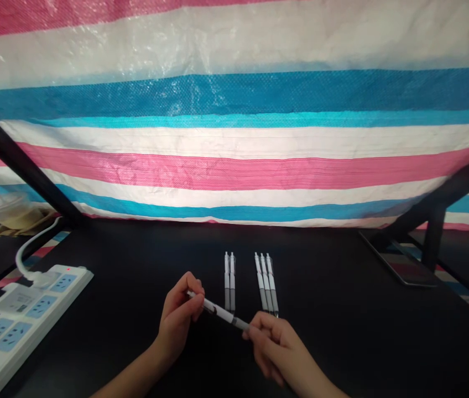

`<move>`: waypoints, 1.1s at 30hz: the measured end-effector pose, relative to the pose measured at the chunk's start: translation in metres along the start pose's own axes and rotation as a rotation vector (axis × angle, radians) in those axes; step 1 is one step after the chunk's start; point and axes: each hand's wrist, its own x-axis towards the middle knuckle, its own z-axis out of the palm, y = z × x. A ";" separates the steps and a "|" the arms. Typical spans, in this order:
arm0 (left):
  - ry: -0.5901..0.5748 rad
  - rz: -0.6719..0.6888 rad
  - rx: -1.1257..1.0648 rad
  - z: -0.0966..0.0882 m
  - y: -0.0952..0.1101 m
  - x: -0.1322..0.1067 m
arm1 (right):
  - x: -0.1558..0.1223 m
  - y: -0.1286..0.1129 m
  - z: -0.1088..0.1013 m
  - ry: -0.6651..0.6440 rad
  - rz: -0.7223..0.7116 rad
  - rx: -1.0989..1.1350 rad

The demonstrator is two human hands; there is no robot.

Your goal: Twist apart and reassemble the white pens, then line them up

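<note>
A white pen with a grey grip [223,313] slants between my two hands above the black table. My left hand [181,309] pinches its clicker end between thumb and fingers. At the grey tip end, my right hand [276,342] has its fingers closed on the pen; the very tip is hidden by them. Just beyond my hands, two similar pens [229,282] lie side by side, clicker ends pointing away from me. To their right lies a group of three more pens [266,282], parallel and close together, their lower ends near my right hand.
A white power strip [68,284] with a plugged-in adapter and cable lies at the left. A dark phone or tablet [404,265] rests at the right edge. Striped sheeting [234,171] hangs behind the table [135,254]. A lidded cup with straw [10,207] stands far left.
</note>
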 end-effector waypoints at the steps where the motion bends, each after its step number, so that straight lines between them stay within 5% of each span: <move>1: 0.004 0.000 -0.005 0.000 0.000 0.000 | 0.000 0.000 0.001 -0.007 0.011 -0.032; 33: 0.018 0.029 -0.003 0.002 -0.001 -0.002 | 0.001 0.005 0.007 -0.052 0.036 0.049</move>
